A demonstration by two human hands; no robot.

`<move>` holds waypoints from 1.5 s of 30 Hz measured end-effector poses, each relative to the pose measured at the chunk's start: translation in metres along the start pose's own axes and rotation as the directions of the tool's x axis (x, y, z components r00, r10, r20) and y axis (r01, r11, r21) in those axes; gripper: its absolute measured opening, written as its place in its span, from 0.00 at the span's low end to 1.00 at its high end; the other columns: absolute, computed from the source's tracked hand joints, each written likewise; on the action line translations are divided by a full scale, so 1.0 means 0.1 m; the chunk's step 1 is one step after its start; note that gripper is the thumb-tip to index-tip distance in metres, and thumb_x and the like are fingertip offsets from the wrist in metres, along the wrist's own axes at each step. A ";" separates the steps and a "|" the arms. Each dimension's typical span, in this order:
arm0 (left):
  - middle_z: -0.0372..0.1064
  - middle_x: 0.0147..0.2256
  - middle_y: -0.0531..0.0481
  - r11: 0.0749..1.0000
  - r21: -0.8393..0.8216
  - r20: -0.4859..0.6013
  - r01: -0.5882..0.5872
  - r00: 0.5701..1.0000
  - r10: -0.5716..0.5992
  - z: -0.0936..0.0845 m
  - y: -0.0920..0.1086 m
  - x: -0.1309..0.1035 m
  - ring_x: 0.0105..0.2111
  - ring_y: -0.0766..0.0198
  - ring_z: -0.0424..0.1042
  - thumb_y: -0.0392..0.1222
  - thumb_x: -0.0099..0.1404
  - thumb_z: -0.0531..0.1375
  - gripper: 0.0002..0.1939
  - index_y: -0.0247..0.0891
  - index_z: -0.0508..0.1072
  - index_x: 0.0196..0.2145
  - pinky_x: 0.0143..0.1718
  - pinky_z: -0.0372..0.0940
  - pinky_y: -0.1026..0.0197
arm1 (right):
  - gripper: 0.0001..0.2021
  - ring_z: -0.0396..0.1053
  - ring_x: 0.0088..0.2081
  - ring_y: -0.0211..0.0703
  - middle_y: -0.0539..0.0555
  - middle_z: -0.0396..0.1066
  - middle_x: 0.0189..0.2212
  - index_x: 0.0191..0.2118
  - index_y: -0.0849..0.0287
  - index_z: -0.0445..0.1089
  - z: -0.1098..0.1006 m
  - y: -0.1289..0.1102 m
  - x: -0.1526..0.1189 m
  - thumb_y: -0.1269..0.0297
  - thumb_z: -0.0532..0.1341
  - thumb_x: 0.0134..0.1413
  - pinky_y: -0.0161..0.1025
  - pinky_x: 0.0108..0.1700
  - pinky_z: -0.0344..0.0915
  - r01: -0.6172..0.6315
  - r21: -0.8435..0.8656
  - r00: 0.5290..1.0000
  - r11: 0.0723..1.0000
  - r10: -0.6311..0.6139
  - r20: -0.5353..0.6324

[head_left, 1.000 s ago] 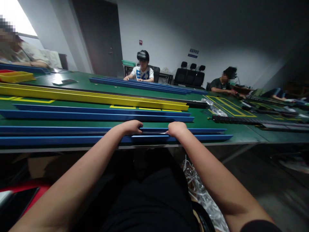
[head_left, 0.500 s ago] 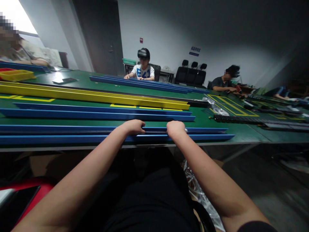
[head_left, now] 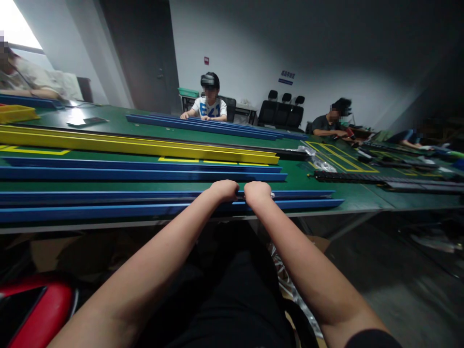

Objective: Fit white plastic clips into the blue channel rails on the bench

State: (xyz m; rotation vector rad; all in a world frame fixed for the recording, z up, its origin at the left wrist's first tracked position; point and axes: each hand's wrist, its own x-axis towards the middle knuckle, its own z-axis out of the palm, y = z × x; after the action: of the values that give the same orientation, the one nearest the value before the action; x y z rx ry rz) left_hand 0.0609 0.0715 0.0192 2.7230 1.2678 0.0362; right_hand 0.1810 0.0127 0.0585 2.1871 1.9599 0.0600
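Note:
My left hand [head_left: 225, 190] and my right hand [head_left: 257, 192] are both closed, close together over a long blue channel rail [head_left: 108, 197] near the table's front edge. A small white end [head_left: 272, 195] pokes out on the right side of my right hand. Something thin shows in the narrow gap between the hands, too small to name. My fingers are mostly hidden behind the backs of the hands. A second blue rail edge [head_left: 90, 211] runs nearer to me, just below both hands.
Beyond lie more blue rails [head_left: 145, 175] and long yellow rails [head_left: 145, 146] on the green table [head_left: 304, 186]. Black strips [head_left: 348, 178] and clear plastic wrap [head_left: 322, 166] lie to the right. Several co-workers sit around, one person [head_left: 210, 107] straight across. A red seat [head_left: 50, 309] stands lower left.
My left hand has slid right along the rail, almost up to my right hand. My right hand stays about where it was on the rail. The view has turned slightly right.

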 end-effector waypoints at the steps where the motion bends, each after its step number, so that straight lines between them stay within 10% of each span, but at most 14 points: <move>1: 0.77 0.36 0.43 1.000 -0.010 -0.002 -0.017 1.000 0.017 0.01 0.04 0.03 0.36 0.54 0.74 0.55 0.56 0.61 0.16 0.42 0.78 0.36 0.35 0.64 0.59 | 0.14 0.74 0.47 0.55 0.67 0.76 0.45 0.45 0.62 0.78 -0.01 0.00 -0.01 0.71 0.57 0.56 0.47 0.46 0.70 0.000 0.003 1.000 1.000 0.000 0.004; 16: 0.76 0.33 0.47 0.990 0.031 -0.097 -0.141 0.985 0.143 0.10 -0.07 0.00 0.30 0.59 0.71 0.56 0.60 0.54 0.17 0.42 0.75 0.34 0.27 0.55 0.62 | 0.20 0.73 0.47 0.55 0.67 0.75 0.47 0.46 0.61 0.77 0.01 0.20 -0.07 0.52 0.56 0.61 0.47 0.47 0.68 0.094 0.005 0.995 0.996 -0.094 0.033; 25: 0.71 0.26 0.52 0.995 -0.048 0.015 -0.082 0.996 0.083 0.00 -0.76 -0.45 0.24 0.64 0.63 0.57 0.58 0.56 0.17 0.41 0.74 0.32 0.25 0.51 0.62 | 0.25 0.74 0.45 0.51 0.63 0.76 0.44 0.44 0.59 0.76 -0.19 0.00 -0.12 0.46 0.49 0.64 0.40 0.45 0.67 0.399 0.032 0.914 0.916 -0.400 0.071; 31: 0.69 0.25 0.53 0.995 -0.094 0.017 -0.025 1.000 0.026 -0.10 -1.10 -0.75 0.25 0.64 0.62 0.57 0.57 0.57 0.17 0.40 0.73 0.32 0.26 0.52 0.63 | 0.23 0.73 0.46 0.55 0.66 0.75 0.45 0.47 0.61 0.76 -0.26 -0.13 -0.09 0.48 0.56 0.60 0.44 0.46 0.68 0.358 -0.041 0.933 0.933 -0.356 0.053; 45: 0.74 0.31 0.51 0.993 -0.071 0.042 0.098 0.995 -0.096 -0.11 -1.05 -0.77 0.29 0.61 0.69 0.57 0.54 0.57 0.19 0.44 0.75 0.37 0.29 0.57 0.62 | 0.16 0.73 0.48 0.56 0.67 0.74 0.48 0.47 0.62 0.77 -0.13 -0.20 0.00 0.60 0.64 0.54 0.46 0.47 0.69 0.119 -0.080 0.992 0.990 -0.116 0.044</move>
State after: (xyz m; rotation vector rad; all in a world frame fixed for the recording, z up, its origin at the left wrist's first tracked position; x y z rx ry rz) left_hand -0.0693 0.0812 0.0191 2.5852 1.3587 0.0201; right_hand 0.1590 0.0159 0.0674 2.0024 2.0229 0.0788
